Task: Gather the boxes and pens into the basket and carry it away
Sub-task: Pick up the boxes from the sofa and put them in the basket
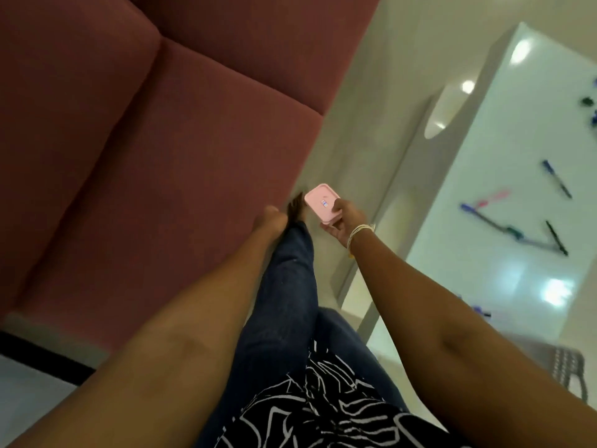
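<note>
My right hand [343, 221] grips a small pink box [321, 203] low down, near the floor beside the sofa, with the thumb on its lid. My left hand [269, 221] hangs down next to my leg, fingers curled and holding nothing that I can see. Several pens lie scattered on the glossy white table [504, 176] to the right: a blue pen [556, 178], a pink pen [492, 198], a blue and green pen [491, 221] and a dark pen [556, 237]. A woven basket [570, 367] shows partly at the lower right edge.
A dark red sofa [145, 140] fills the left side. A narrow strip of pale floor [361, 130] runs between sofa and table. My legs in blue jeans [287, 286] stand in that gap. More small dark items [589, 105] sit at the table's far right edge.
</note>
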Demonstrator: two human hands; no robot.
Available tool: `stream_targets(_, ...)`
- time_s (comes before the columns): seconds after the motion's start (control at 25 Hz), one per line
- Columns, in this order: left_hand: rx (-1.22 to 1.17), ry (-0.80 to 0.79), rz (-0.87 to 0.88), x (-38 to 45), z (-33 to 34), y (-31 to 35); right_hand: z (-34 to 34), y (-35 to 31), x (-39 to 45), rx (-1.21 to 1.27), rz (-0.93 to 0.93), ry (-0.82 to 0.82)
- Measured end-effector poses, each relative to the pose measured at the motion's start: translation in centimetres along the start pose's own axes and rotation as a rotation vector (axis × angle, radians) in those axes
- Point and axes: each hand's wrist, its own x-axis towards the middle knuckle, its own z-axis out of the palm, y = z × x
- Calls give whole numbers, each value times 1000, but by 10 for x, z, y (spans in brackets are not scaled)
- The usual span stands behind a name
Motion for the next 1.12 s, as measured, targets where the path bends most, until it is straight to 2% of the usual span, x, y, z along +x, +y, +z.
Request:
stream_targets(0.2,280,24,171,-68,40,-59,-84,85,-57,272,52,35)
stream_targets(0.32,425,-61,174,-79,49,-88,-115,127,-78,365,38,119)
stream_targets(0.4,482,-119,176,-85,51,-106,-132,152,-86,520,14,171)
stream_targets(0.52,566,-158,217,-95,50,-130,-155,188,-95,741,-17,243)
stream_targets(0.64,670,-172,244,-114,54,-147,-183,223,-101,851,-7,324)
stream_targets(0.88,871,-189,319,-156,105,-144,-264,252,-117,997,-46,455)
stream_targets(1.12,782,-236,308,-199,206,-140,-373,240,-111,969,-181,698)
